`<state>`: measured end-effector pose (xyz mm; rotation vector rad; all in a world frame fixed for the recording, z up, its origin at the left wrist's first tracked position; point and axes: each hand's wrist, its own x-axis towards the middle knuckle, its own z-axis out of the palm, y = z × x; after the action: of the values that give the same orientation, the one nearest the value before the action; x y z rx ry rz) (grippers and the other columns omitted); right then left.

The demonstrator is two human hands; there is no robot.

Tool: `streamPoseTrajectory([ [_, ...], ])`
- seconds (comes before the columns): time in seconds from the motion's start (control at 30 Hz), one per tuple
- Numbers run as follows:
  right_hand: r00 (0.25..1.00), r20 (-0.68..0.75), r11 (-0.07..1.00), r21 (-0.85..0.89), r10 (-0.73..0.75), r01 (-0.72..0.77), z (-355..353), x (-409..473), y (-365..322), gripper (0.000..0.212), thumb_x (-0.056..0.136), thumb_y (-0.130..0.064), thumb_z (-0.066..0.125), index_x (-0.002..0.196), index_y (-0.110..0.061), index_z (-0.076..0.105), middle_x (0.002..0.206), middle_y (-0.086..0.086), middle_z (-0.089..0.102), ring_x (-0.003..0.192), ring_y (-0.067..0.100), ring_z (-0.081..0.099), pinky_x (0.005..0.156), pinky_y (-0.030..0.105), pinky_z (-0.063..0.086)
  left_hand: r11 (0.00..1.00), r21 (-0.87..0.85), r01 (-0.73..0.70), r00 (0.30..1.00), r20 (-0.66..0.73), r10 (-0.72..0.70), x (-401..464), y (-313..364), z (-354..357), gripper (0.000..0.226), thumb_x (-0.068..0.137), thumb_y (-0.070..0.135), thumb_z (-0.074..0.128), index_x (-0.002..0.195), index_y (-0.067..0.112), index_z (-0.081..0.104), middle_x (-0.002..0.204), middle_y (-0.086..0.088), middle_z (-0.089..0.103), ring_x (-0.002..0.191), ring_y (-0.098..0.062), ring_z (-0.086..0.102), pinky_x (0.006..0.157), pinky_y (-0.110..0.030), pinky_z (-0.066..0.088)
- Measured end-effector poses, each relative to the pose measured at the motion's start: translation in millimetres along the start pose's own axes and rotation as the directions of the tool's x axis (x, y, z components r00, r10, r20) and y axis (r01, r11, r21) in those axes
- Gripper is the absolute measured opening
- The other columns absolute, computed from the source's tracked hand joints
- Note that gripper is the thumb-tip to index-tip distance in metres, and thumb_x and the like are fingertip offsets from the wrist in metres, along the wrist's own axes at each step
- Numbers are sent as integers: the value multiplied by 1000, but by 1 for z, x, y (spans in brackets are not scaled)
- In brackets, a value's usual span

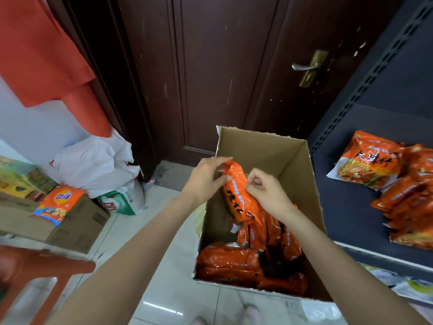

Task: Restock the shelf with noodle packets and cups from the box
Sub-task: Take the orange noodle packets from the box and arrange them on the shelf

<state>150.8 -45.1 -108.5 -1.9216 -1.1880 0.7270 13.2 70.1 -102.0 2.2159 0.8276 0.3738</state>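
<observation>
Left hand (206, 178) and right hand (267, 190) both pinch one orange noodle packet (241, 195) above the box (269, 151); shelf (351, 202) at three o'clock.

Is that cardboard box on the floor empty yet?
No. The box still holds orange noodle packets across its bottom.

Noodle packet (239, 195): orange, dark lettering, blue dots. Box (269, 151): plain brown cardboard. Shelf (365, 174) right: dark blue-grey. Far door (210, 66): dark brown. Cloth (39, 48) far left: red. Bag (93, 165): white. Floor (164, 266): pale glossy tiles.
</observation>
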Motion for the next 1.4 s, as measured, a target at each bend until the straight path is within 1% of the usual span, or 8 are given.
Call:
streamPoseTrajectory([
  [0.13, 999, 15, 998, 61, 30, -30, -6, -1, 6, 24, 88, -7, 59, 72, -22, 49, 74, -9, 57, 72, 2, 56, 73, 19, 48, 999, -12, -31, 998, -49, 30, 9, 6, 0, 14, 89, 14, 61, 102, 10, 67, 100, -4, 68, 92, -13, 60, 84, -20, 47],
  [0.23, 990, 20, 972, 190, 138, -139, -6, 2, 13, 14, 92, -22, 58, 78, -19, 59, 80, -6, 63, 79, 6, 60, 71, 17, 48, 996, 12, -89, 993, -73, 90, 7, 1, 0, 11, 90, 10, 60, 96, 8, 68, 95, -5, 68, 87, -11, 58, 72, -7, 39],
  [0.53, 963, 13, 885, -399, 268, -241, 15, 30, 58, 43, 94, -26, 55, 135, -14, 48, 134, 9, 53, 122, 24, 52, 101, 35, 42, 988, 125, -92, 993, -69, 101, -8, -33, -5, 15, 88, 3, 60, 97, 9, 71, 103, -6, 68, 100, -18, 60, 82, -11, 36],
  [0.73, 941, -18, 729, -628, 337, -273, 42, 41, 76, 37, 90, -41, 57, 108, -9, 64, 116, 13, 59, 115, 30, 53, 94, 39, 46, 988, 98, -116, 991, -53, 121, -8, -38, -3, 14, 86, 5, 63, 95, 8, 74, 101, -6, 70, 97, -17, 62, 84, -10, 37],
  [0.87, 947, -114, 690, -660, 300, -297, 48, 43, 83, 17, 92, -16, 55, 104, -9, 65, 111, 13, 64, 109, 29, 57, 85, 32, 46, 991, 97, -90, 994, -50, 95, -7, -36, -3, 15, 87, 8, 63, 96, 10, 74, 102, -4, 70, 98, -16, 61, 84, -9, 37],
  [1.07, 964, -124, 884, -384, 236, -266, 28, 34, 70, 21, 87, -18, 65, 67, -24, 60, 84, 3, 67, 95, 24, 61, 83, 32, 49, 995, 72, -74, 994, -70, 79, -6, -24, -7, 16, 89, 8, 60, 98, 11, 73, 102, -3, 69, 100, -14, 58, 81, -9, 35],
  [1.2, 968, -193, 975, -120, 160, -185, -12, 17, 36, 14, 87, -11, 65, 74, -15, 62, 74, 0, 62, 73, 16, 62, 72, 32, 54, 995, 13, -98, 986, -133, 98, 1, -2, -10, 15, 90, 7, 58, 95, 11, 71, 95, 4, 65, 94, -7, 55, 84, -16, 41],
  [1.4, 939, -332, 976, 216, 87, -14, -88, -5, -6, 16, 92, -8, 56, 77, -16, 57, 88, 12, 65, 85, 20, 66, 65, 35, 60, 976, 4, -217, 954, -211, 213, 25, 64, -21, 14, 92, 10, 54, 94, 16, 67, 91, 8, 63, 90, -7, 57, 84, -22, 45],
])
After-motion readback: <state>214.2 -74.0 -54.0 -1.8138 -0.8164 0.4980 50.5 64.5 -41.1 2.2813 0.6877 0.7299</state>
